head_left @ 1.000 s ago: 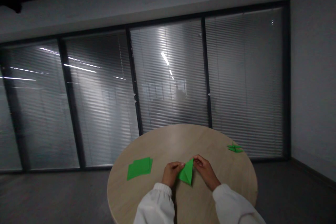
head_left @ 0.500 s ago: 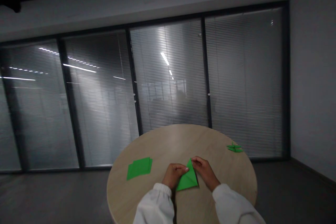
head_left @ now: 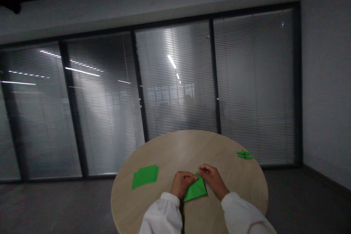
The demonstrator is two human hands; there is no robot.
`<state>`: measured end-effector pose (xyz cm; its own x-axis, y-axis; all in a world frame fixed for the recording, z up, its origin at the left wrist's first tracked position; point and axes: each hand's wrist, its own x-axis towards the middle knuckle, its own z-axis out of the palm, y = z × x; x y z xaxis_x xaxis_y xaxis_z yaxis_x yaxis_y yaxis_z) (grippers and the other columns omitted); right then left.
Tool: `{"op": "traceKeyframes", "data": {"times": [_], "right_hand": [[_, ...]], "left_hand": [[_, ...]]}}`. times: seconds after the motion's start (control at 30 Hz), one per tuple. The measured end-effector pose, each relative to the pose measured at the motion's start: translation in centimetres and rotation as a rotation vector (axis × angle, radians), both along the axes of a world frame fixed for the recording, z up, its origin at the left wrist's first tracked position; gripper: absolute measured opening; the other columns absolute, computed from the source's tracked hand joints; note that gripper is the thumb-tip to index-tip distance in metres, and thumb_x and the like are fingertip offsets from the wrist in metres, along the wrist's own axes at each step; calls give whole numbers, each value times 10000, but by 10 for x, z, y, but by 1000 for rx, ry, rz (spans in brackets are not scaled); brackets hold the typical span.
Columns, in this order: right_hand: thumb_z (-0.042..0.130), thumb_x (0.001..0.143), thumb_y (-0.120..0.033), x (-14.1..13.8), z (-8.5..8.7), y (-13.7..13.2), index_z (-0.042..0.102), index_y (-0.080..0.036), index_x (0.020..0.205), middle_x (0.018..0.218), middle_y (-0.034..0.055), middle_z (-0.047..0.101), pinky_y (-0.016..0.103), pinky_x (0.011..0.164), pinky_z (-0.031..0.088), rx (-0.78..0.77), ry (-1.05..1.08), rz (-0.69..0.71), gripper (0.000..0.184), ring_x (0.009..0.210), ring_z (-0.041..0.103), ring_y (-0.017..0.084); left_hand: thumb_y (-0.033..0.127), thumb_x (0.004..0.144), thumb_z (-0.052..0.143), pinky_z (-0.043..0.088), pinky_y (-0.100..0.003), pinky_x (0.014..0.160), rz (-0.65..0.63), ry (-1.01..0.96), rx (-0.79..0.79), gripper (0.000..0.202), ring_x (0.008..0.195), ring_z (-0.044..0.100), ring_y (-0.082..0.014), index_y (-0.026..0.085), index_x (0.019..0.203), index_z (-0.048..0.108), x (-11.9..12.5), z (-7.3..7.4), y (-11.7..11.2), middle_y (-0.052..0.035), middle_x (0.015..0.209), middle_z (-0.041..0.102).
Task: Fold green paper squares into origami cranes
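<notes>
A folded green paper triangle lies on the round wooden table in front of me. My left hand has its fingers curled and pressed on the triangle's upper left edge. My right hand pinches the paper at its top corner. Both hands meet near the tip of the triangle. White sleeves cover both of my arms.
A stack of flat green paper sheets lies on the table to the left. A small folded green paper figure sits near the table's right edge. Glass walls with closed blinds stand behind the table.
The green triangle was held up by both hands, then laid flat on the table. My hands have closed together over its top corner.
</notes>
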<state>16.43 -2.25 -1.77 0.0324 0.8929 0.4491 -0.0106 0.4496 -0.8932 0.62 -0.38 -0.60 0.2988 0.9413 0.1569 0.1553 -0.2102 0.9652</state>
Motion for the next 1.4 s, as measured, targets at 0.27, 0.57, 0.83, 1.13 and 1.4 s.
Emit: {"op": "traceKeyframes", "data": {"times": [0.27, 0.57, 0.83, 1.13, 1.4], "right_hand": [[681, 683, -477, 1, -9, 8, 609, -166, 662, 635, -3, 568, 249, 612, 402, 12, -5, -13, 320, 644, 519, 158], [682, 683, -476, 3, -7, 6, 639, -163, 681, 652, 1, 591, 254, 623, 405, 2, -19, 1, 316, 655, 528, 158], [666, 692, -492, 0, 0, -2, 623, -169, 674, 659, 5, 590, 260, 633, 404, 28, 16, 45, 326, 674, 533, 169], [591, 736, -343, 0, 1, -2, 567, -187, 614, 604, -33, 529, 236, 611, 372, -24, -2, 2, 200, 634, 493, 144], [545, 749, -392, 2, -4, 4, 648, -171, 673, 618, -8, 579, 244, 593, 374, -33, -47, -35, 256, 629, 515, 158]], "left_hand": [[474, 471, 763, 249, -237, 495, -23, -35, -25, 364, 483, 332, -85, 121, 512, 685, 3, 1, -3, 35, 453, 475], [602, 567, 667, 211, -234, 487, -55, 35, 62, 498, 488, 292, -81, 105, 547, 658, 2, -4, 4, 53, 461, 382], [603, 569, 662, 212, -230, 477, -14, 52, 69, 499, 491, 297, -83, 105, 548, 644, 2, -4, 2, 44, 473, 386], [567, 549, 680, 277, -232, 494, -23, 75, 79, 478, 496, 372, -98, 91, 591, 691, 3, 0, -3, 23, 480, 465], [536, 575, 667, 299, -231, 501, -10, 124, 115, 455, 500, 371, -96, 84, 613, 708, 4, 1, -5, 22, 487, 480]]}}
